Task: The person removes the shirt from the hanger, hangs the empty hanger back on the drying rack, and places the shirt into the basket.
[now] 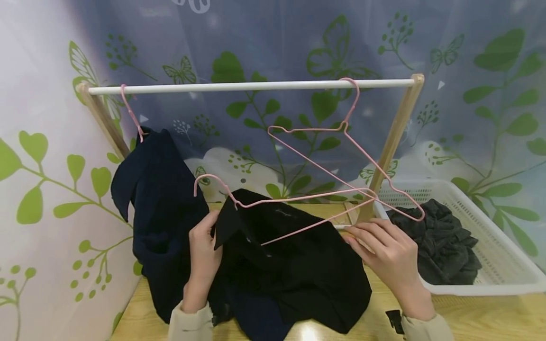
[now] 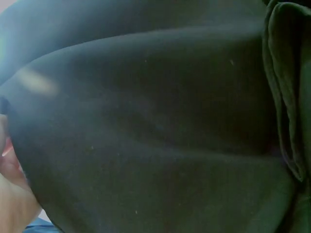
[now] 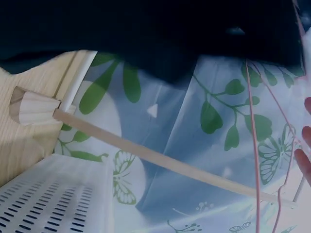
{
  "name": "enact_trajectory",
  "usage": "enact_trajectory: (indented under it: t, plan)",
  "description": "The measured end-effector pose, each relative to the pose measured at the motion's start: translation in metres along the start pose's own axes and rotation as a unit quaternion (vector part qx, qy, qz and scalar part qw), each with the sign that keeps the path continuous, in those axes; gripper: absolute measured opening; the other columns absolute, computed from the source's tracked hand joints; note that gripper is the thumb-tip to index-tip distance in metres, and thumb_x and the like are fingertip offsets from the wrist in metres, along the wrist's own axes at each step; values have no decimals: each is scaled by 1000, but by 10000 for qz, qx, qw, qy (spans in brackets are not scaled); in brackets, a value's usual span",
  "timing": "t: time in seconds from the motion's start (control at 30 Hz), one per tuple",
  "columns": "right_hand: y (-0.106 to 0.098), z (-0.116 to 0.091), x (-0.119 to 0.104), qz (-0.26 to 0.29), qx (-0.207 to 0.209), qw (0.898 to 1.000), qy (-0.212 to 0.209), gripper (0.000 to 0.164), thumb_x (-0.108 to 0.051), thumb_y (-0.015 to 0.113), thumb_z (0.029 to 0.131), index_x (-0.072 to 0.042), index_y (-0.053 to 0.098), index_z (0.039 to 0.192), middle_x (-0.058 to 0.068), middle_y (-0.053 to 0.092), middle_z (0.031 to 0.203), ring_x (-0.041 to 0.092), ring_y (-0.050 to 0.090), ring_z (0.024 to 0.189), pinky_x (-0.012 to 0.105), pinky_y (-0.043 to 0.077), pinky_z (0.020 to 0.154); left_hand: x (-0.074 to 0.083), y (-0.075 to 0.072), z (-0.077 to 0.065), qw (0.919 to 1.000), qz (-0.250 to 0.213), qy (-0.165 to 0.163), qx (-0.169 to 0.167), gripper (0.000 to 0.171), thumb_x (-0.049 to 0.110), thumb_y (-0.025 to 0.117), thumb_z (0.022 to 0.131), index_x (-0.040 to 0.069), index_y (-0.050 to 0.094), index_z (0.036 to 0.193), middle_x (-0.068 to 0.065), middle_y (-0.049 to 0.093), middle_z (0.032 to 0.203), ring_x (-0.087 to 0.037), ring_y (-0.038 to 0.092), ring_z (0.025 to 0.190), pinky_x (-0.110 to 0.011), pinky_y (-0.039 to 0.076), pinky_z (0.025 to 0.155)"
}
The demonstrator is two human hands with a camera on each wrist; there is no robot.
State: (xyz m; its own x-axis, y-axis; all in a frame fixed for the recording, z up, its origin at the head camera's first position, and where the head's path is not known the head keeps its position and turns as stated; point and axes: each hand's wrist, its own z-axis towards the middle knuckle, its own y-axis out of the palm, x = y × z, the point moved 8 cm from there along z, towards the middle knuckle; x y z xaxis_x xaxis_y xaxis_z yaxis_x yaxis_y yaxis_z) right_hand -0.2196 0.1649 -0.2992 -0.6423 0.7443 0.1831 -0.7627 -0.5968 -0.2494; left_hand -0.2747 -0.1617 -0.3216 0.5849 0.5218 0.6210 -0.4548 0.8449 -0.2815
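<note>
- A pale curtain with green leaves and butterflies backs the wooden worktop, where a rack's white rail carries a navy garment and a bare hanger.
- A white basket with crumpled dark cloth stands at the right.
- The black garment is in front of the rack, its lower part drooping towards the worktop; the pink hanger is partly in it, one arm lost in the cloth, the other outside, its hook free of the rail.
- The left hand grips the garment beside its collar, fingers tucked behind the cloth.
- The right hand is at the garment's far edge, below the hanger's outer end; whether it pinches cloth or only touches cannot be told.
- The garment looks soft, limp and light, likely to fold on itself and sag wherever unsupported; collar and shoulder edges seem the best holds.
- The hanger looks thin, light, fairly stiff and perhaps slippery against cloth; its neck, under the hook, should give the surest grip.
- Neither seems fragile, though the hanger's wire could snag.
</note>
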Motion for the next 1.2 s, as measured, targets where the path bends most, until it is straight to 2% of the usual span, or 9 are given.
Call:
enact_trajectory:
  t: [0.13,0.23,0.37,0.53,0.7,1.0,1.2]
  plan:
    - [-8,7,-6,174,362,9992,17,18,-26,70,81,-9,76,85,5,69,75,26,62,69,33,48,67,6,13,-3,9988,160,208,-404,14,14,53,94,13,65,88,3,58,73,-7,51,63,-18,40,60]
    - [-10,12,-11,219,471,9986,22,18,-24,69,83,-8,75,88,6,70,78,27,62,71,33,48,68,12,22,-5,9968,277,356,-666,16,13,51,95,12,66,88,3,61,78,-7,55,68,-21,46,63]
    - [-5,16,-16,205,286,9994,-28,18,-24,66,85,-9,75,90,5,70,80,27,62,74,34,47,69,22,31,-8,9933,470,643,-841,14,7,54,92,10,67,90,0,66,85,-8,61,76,-27,51,69]
    - [5,14,-25,153,-2,9997,-163,18,-25,65,86,-10,75,90,3,68,76,25,61,71,34,47,65,31,40,-12,9891,539,831,-1087,12,5,56,91,11,66,89,1,65,86,-8,61,76,-27,52,68]
    - [10,11,-35,254,89,9992,-300,19,-27,67,84,-9,74,80,2,65,67,23,58,65,34,46,60,37,48,-16,9839,621,958,-1373,11,6,56,91,11,66,92,0,65,90,-11,61,79,-28,52,69]
    - [5,14,-38,372,282,9984,-331,25,-25,66,85,-9,67,65,1,58,58,22,53,57,32,44,59,37,50,-18,9816,494,997,-1552,11,7,55,92,13,65,91,1,64,90,-9,59,76,-26,49,66]
    - [-9,19,-28,359,437,9984,-96,29,-27,65,85,-8,67,63,0,55,55,22,51,54,30,40,54,39,50,-17,9799,361,1160,-1584,9,10,57,91,14,64,89,2,64,88,-9,60,76,-25,50,68]
